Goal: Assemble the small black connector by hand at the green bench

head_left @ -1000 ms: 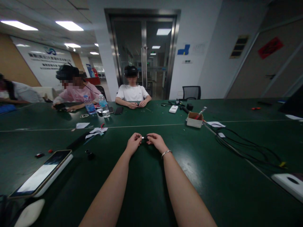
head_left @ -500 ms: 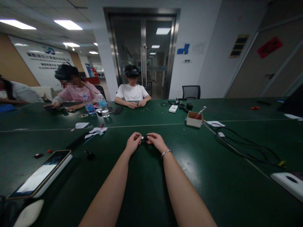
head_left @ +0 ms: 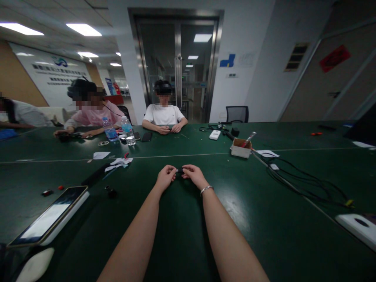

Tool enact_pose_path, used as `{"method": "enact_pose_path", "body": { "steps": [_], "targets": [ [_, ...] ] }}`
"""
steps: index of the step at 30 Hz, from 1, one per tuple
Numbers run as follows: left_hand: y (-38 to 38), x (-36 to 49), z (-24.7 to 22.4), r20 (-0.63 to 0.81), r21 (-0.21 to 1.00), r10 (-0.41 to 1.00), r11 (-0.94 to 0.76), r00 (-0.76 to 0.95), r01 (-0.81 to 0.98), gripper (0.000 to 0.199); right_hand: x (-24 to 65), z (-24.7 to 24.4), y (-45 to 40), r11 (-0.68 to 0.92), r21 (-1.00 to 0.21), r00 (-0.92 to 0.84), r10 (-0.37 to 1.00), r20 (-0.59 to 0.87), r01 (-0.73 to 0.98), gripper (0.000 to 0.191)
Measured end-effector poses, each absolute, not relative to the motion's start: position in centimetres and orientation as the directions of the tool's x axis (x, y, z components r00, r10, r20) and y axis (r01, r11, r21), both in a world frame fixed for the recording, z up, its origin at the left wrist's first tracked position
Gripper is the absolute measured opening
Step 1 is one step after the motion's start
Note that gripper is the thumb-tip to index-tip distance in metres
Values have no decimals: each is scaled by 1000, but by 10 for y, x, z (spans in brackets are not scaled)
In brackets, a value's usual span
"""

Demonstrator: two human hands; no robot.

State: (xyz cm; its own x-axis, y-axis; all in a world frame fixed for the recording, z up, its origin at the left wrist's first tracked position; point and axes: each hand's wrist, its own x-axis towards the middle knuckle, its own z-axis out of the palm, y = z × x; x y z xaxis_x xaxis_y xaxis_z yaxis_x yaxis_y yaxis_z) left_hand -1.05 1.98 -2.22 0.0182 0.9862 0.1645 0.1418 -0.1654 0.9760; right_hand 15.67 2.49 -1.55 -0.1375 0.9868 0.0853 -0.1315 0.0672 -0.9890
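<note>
Both my hands meet over the green table [head_left: 188, 219], pinching a small dark piece [head_left: 180, 171] with a silvery part at its left. My left hand [head_left: 166, 176] is closed on the silvery end. My right hand [head_left: 194, 174], with a silver bangle at the wrist, is closed around the black end. The piece is too small and too covered by fingertips to name its kind. To the left of my hands, a small black cylindrical part [head_left: 110, 191] lies on the table.
At left a phone [head_left: 49, 215] rests on a white box, near small red pieces [head_left: 60, 187]. Paper scraps [head_left: 119, 163] and water bottles [head_left: 128, 131] are beyond. A small open box [head_left: 241, 149] and black cables [head_left: 311, 176] lie right. Across sits a person in white [head_left: 164, 115].
My hands stay in nearly the same place. Less of the silvery part shows between my fingertips now, and the left fingers have shifted slightly.
</note>
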Motion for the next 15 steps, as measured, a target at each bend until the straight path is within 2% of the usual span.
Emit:
{"method": "enact_pose_path", "body": {
  "steps": [7,15],
  "targets": [
    [18,-10,-18,112,988,993,-115,30,101,26,157,-16,26,59,-989,-130,989,76,-135,17],
    [21,-13,-23,190,967,982,-190,19,169,24,156,-14,25,47,-989,-132,989,66,-141,15]
  ]
}}
